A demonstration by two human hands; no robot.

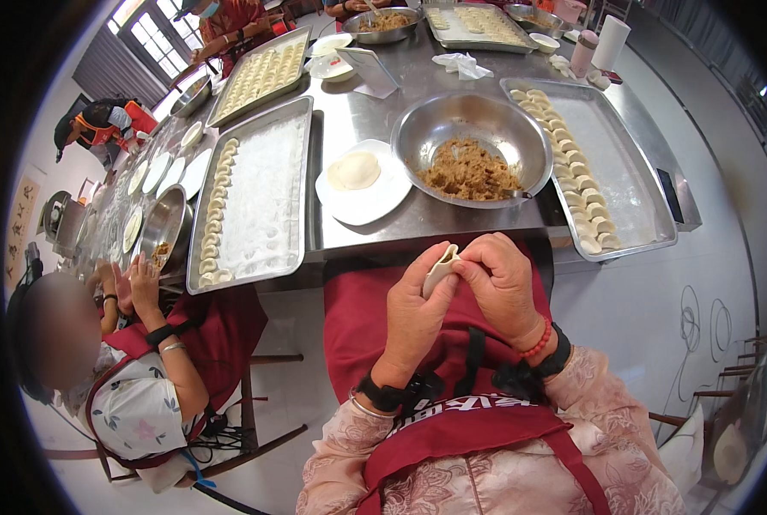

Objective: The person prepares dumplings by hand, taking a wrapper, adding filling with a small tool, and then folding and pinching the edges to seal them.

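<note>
A folded dumpling (440, 270) with filling showing at its open top edge is held between my two hands, above my lap. My left hand (415, 309) supports it from the left with thumb and fingers. The thumb and forefinger of my right hand (496, 283) pinch its right edge. Beyond them stands a steel bowl (415, 129) holding brown minced filling (470, 167), with a utensil handle at its right side. Left of that bowl, round dough wrappers (354, 170) lie on a white plate (364, 209).
On the right, a metal tray (634, 167) carries rows of dumplings (570, 161). A floured tray (261, 206) on the left has one line of dumplings. Beside me at left sits a co-worker (145, 373) with hands raised near another steel bowl (167, 222). Crumpled tissue (462, 64) lies farther back.
</note>
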